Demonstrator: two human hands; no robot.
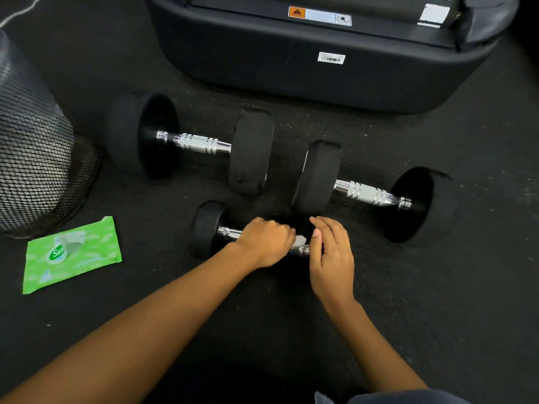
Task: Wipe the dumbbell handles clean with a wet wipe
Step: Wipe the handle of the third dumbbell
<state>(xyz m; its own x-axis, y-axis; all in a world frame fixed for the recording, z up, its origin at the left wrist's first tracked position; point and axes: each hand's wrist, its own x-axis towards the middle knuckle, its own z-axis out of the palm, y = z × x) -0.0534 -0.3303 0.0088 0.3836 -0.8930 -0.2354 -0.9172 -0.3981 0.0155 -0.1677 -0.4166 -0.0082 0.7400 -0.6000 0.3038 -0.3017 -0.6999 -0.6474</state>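
Observation:
Three black dumbbells with chrome handles lie on the dark floor. The small near dumbbell has my left hand wrapped over its handle, closed on a white wet wipe that peeks out at the fingertips. My right hand rests on the handle's right end and hides that end's weight; its fingers are loosely curled. A larger dumbbell lies behind to the left, another large dumbbell to the right.
A green wet wipe pack lies on the floor at the left. A black mesh bin stands behind it. A big black machine base fills the back. Rubber floor stretches to the right.

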